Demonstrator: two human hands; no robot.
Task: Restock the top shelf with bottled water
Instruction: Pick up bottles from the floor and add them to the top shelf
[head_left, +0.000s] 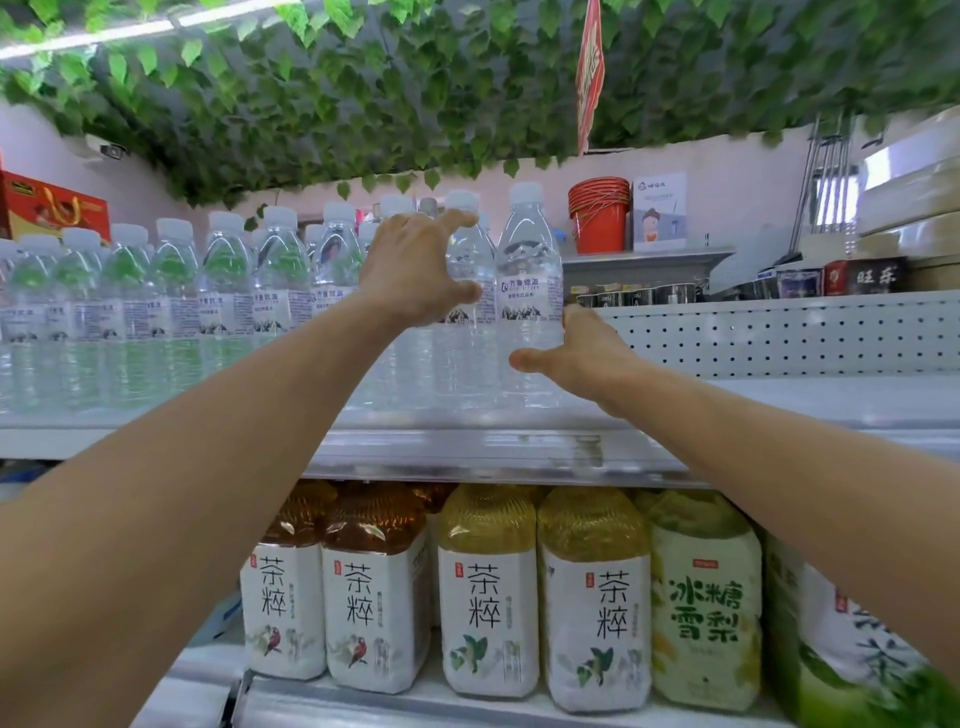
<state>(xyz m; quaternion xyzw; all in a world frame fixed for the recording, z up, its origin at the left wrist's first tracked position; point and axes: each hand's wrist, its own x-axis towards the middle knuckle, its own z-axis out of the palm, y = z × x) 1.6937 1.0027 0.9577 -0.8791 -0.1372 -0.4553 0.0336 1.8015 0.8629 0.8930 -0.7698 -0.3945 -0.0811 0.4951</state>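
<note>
Flanking a water bottle (530, 291) on the top shelf (467, 441) — left hand (415, 270) spread, right hand (582, 348) touching, fingers straight.

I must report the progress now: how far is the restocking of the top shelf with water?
Mostly done, it seems: clear plastic water bottles with white caps fill the left part of the grey metal top shelf. In hand: the left hand reaches around a bottle next to the end one, while the right hand touches the rightmost bottle; neither grip looks closed. Left: the bare shelf to the right.

Five tea bottles (488, 592) below, one stack of red buckets (598, 215)
</note>
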